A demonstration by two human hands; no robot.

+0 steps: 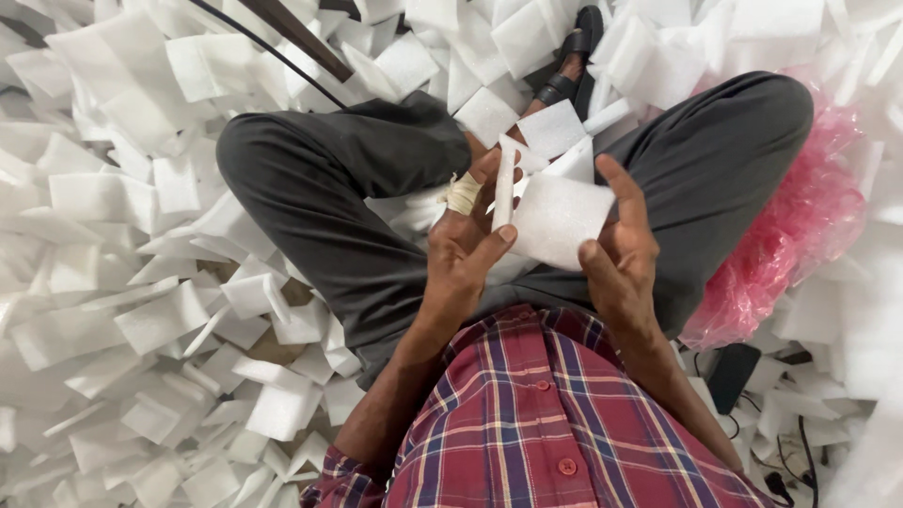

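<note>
I sit cross-legged among white foam sheets. My left hand (467, 240), with a bandaged finger, grips a thin white foam piece (505, 188) held upright, edge-on. My right hand (616, 249) holds a square white foam sheet (557, 218) by its right side, thumb and fingers around its edge. The two pieces touch in front of my lap, above my grey trousers (329, 198). More foam squares (553, 127) lie just beyond the hands, on my legs.
Loose white foam sheets (141, 282) are heaped all around on the floor. A pink plastic bag (800, 235) lies at the right beside my knee. Dark cables and a black object (734, 372) lie lower right. A sandalled foot (574, 56) shows at the top.
</note>
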